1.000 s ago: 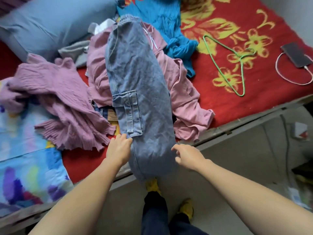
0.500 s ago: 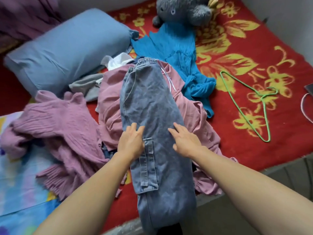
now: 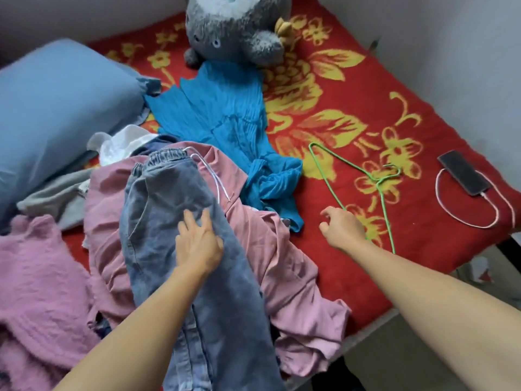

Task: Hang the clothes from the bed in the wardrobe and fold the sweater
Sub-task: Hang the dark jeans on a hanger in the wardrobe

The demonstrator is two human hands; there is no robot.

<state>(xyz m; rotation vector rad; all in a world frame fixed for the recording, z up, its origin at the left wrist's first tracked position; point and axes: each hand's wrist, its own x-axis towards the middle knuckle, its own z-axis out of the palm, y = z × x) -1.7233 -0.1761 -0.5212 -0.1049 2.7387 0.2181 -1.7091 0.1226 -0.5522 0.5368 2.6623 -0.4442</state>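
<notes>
Two bare hands reach over a heap of clothes whose topmost piece is a pair of faded blue denim jeans, folded lengthwise with the elastic waistband at the far end. The left hand lies flat on the middle of the jeans, fingers straight and slightly spread, gripping nothing. Right of the jeans, the right hand is held above the red blanket with yellow flowers, its fingers loosely curled with nothing between them. It overlaps the lower stretch of a thin green wire hanger, and whether it touches the wire cannot be told.

Directly under the jeans lies a crumpled dusty-pink top with a white drawstring, spreading out on both sides of them. Left of the jeans sits a fuzzy mauve knitted sweater, bunched up. Beyond the jeans' waistband a teal pleated garment is spread out, and beyond that sits a grey plush toy. A large blue pillow lies to the far left of the jeans, with a grey garment and a white cloth between it and them. Far right of the jeans, past the hanger, a dark phone rests with a white cable plugged in.
</notes>
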